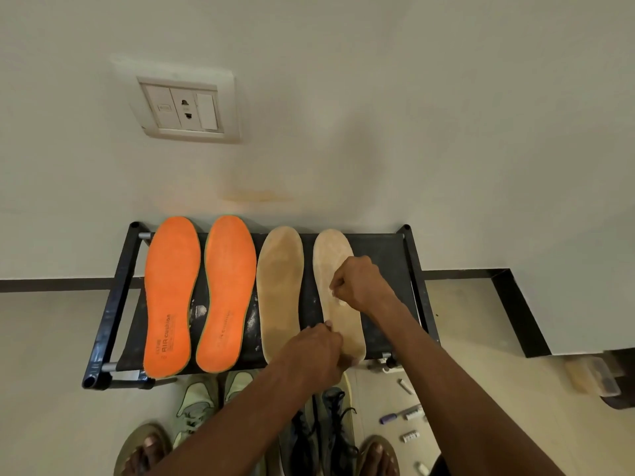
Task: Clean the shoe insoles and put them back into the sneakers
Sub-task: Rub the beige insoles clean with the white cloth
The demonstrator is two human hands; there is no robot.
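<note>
Rightmost beige insole (335, 255) flat on black rack (410, 266), heel pinned by curled left hand (318, 348), right hand (357, 285) fisted mid-length, apparently pinching something small and white; probably light, floppy foam, best lifted by heel edge.

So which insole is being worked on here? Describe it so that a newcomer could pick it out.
Find the black rack against the wall; four insoles lie across its top. It is the pale beige insole farthest right. Unlike the darker tan insole beside it and the two orange ones, both hands touch it.
</note>
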